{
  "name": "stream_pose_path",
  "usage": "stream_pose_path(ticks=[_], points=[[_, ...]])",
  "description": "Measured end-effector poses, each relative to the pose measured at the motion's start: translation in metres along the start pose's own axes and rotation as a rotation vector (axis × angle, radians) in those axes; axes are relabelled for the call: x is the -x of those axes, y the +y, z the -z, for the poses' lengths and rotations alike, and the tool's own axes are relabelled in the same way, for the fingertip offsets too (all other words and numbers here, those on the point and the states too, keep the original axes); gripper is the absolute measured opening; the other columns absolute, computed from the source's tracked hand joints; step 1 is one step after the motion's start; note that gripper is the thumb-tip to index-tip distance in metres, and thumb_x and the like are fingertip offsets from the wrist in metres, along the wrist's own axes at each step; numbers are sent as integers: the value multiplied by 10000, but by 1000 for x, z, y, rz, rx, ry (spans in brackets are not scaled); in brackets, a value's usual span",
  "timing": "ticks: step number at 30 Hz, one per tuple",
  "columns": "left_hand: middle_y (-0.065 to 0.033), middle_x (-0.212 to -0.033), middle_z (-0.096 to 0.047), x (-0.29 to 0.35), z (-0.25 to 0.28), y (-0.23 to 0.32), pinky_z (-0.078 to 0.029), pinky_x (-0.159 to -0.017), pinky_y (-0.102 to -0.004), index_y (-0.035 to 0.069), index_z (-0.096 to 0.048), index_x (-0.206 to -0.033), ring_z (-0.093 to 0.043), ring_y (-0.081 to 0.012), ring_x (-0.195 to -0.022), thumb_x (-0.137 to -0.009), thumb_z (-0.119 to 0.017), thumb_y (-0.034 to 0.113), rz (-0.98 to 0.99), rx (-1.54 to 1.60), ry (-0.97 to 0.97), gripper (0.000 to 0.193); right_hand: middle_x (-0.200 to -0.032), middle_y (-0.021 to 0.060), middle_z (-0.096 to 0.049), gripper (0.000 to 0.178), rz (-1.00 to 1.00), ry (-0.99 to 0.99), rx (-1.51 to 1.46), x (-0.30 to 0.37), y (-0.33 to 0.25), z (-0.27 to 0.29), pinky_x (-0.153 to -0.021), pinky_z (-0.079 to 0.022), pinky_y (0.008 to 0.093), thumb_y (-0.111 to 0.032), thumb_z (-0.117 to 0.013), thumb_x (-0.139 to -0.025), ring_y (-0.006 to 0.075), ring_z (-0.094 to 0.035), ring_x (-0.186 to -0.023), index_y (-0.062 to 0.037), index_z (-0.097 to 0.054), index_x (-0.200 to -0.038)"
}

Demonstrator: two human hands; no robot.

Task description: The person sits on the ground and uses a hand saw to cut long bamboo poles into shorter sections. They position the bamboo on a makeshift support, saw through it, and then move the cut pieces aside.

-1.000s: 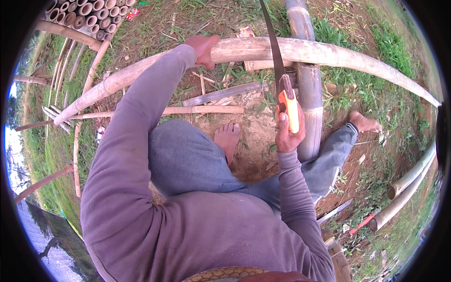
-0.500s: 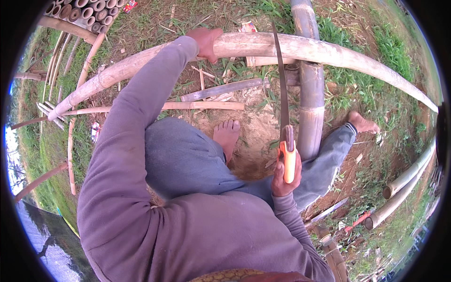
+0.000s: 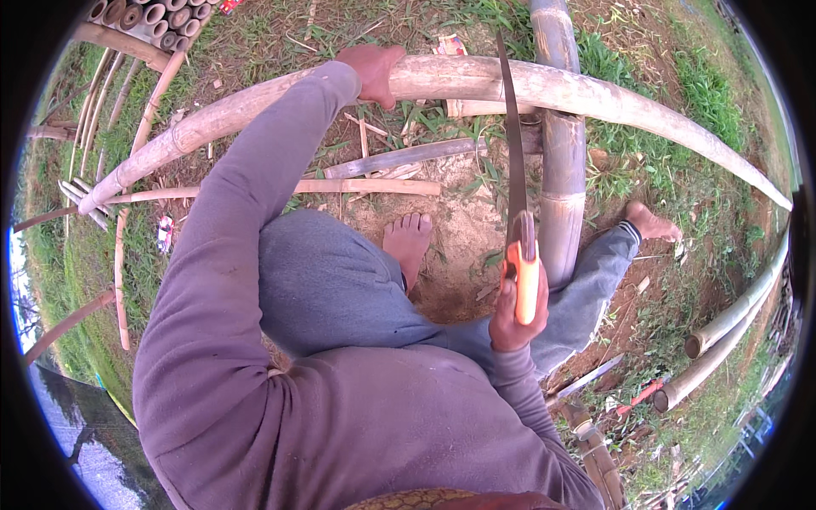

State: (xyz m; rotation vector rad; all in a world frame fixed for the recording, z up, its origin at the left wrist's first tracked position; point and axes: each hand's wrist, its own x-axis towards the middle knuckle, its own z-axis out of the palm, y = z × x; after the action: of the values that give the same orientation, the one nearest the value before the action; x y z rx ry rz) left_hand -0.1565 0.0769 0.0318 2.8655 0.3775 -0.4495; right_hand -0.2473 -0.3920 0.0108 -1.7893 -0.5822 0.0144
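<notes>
A long pale bamboo pole [image 3: 463, 78] runs from left to right before me and rests across a thicker, darker bamboo post [image 3: 561, 166]. My left hand [image 3: 372, 75] is closed over the pole, left of the crossing. In my right hand [image 3: 512, 321] is the orange handle of a hand saw [image 3: 516, 161]. Its long dark blade points away from me and lies against the pole just left of the post. Whether the teeth have bitten into the bamboo cannot be made out.
Split bamboo strips [image 3: 365, 186] lie on the ground between my foot and the pole. Cut bamboo pieces [image 3: 157, 19] are stacked at the far left. Two bamboo poles [image 3: 722, 331], a long blade [image 3: 586, 378] and a red-handled tool [image 3: 639, 397] lie at the right.
The saw's handle has shifted slightly toward the far side, with the blade still across the pole. My left hand keeps its place on the pole.
</notes>
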Motion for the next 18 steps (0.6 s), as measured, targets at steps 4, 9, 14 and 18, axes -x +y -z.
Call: stream_pose_path(ticks=[4, 9, 14, 18], points=[[-162, -1098, -771, -2, 3, 10, -579, -906, -514, 96, -584, -1345, -742, -379, -1063, -662, -945, 380, 13, -10, -54, 823, -1424, 274, -631, 548, 76, 26, -22, -10, 5, -7, -1039, -588, 410, -146, -674, -1066, 334, -677, -1270, 131, -474, -1495], [-166, -1133, -771, -5, 5, 12, -573, -935, -505, 94, -585, -1338, -736, -386, -1081, -677, -942, 382, 12, 16, -23, 804, -1146, 143, -772, 409, -51, 129, -82, -189, 2, -88, -894, -579, 312, -72, -751, -1007, 148, -715, -1033, 59, -639, -1378], [-176, -1138, -769, 3, 2, -4, -571, -942, -502, 100, -559, -1406, -736, -393, -1071, -666, -943, 377, 22, -5, 21, 879, -1268, 212, -739, 473, -77, 70, -100, -76, 0, -32, -988, -577, 355, -90, -719, -1027, 227, -728, -1133, 112, -573, -1429], [-194, -1120, -765, 0, 2, 7, -568, -932, -516, 109, -522, -1491, -735, -411, -1045, -638, -944, 364, 28, 21, -64, 985, -1356, 261, -698, 485, -116, 38, -49, 11, -29, 16, -1043, -572, 399, -69, -669, -1046, 319, -715, -1221, 147, -519, -1454]])
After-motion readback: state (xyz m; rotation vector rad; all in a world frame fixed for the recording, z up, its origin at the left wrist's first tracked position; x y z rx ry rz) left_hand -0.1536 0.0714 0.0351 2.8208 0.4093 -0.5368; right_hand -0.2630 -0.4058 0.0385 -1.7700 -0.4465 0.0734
